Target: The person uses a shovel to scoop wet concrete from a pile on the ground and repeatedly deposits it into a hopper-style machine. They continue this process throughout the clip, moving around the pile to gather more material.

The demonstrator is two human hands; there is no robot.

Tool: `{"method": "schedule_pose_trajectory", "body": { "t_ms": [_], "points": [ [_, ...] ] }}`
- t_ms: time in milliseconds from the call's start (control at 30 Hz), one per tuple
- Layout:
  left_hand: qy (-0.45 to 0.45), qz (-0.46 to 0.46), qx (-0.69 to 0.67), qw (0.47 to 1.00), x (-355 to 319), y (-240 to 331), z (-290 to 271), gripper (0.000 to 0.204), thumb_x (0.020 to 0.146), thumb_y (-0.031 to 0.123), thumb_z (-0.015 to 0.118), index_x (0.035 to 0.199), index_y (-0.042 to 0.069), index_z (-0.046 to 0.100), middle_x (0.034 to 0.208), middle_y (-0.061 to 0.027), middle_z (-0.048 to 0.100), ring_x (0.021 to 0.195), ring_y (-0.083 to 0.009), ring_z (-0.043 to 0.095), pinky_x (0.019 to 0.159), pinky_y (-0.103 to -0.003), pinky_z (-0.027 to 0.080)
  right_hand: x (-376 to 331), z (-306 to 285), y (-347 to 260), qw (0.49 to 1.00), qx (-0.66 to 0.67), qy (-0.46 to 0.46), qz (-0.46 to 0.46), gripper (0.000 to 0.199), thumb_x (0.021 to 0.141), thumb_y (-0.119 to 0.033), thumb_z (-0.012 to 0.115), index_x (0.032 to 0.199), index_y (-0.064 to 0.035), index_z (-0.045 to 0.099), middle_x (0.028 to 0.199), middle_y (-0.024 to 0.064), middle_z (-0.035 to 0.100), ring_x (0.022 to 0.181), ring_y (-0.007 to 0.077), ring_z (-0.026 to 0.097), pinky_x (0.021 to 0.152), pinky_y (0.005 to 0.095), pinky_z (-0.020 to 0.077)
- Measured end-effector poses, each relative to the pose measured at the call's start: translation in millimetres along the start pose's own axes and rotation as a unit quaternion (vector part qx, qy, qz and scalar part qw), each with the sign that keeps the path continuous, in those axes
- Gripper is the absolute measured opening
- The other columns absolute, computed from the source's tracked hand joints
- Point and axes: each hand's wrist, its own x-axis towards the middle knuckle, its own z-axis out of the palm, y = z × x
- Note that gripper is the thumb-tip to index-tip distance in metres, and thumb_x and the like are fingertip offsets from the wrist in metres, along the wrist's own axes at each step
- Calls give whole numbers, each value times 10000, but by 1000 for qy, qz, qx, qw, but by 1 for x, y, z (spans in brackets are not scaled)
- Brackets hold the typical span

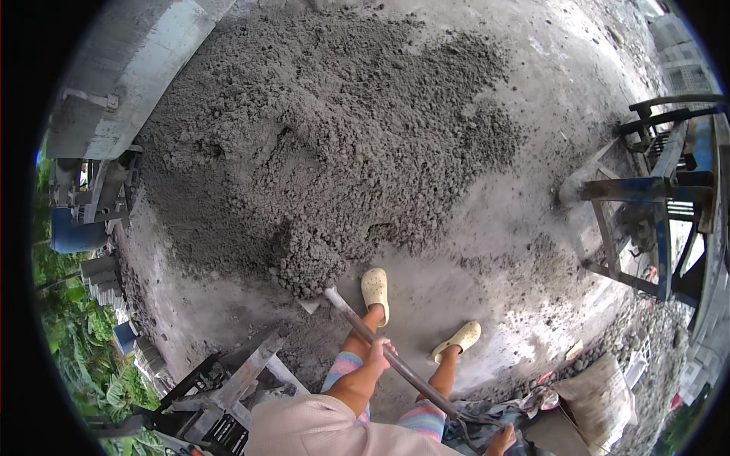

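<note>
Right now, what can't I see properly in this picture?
- Shovel blade: head view, mostly hidden by grey, crumbly material.
- Right hand: head view, partly cut off by the lower edge, so its full grip doesn't show.
- Green leaves: head view, cut off by the dark round rim.

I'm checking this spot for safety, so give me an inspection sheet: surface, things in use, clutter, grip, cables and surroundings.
Surface: pale, hard-looking ground, scattered with grey grit.
Things in use: shovel, its blade mostly hidden by clumps at the near edge of a grey, lumpy heap.
Clutter: pale sack at lower right; worn blue-and-dark frame at right.
Grip: left fingers closed around the shovel's shaft; right fingers curled at its upper end.
Cables: nothing seen.
Surroundings: green plants and blue container at left.
</note>
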Motion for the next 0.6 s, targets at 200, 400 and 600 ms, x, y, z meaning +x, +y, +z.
{"method": "schedule_pose_trajectory", "body": {
  "t_ms": [200,400,600],
  "points": [
    [-7,129,117,985,-47,70,56,127,596,135,518,555,111,400,490,-18,395,442,-154,411,445,-290,374,-36,41,14,971,80,13,225,391,725,-386,466,564,-29,463,412,80,407,291,172,381,270,289,329],
    [24,402,374,836,-118,170,187,294,590,92,586,791,-78,454,705,-138,514,603,-232,528,520,-318,447,-37,126,-56,835,100,-294,454,350,696,-427,513,590,-99,449,474,64,447,358,184,424,341,297,378],
    [152,495,521,678,-225,180,271,505,625,121,571,995,-97,306,873,-217,488,690,-255,551,538,-338,464,-46,150,-67,608,195,-435,635,312,675,-433,560,677,-129,489,505,4,481,397,155,454,378,277,382]
  ]
}}
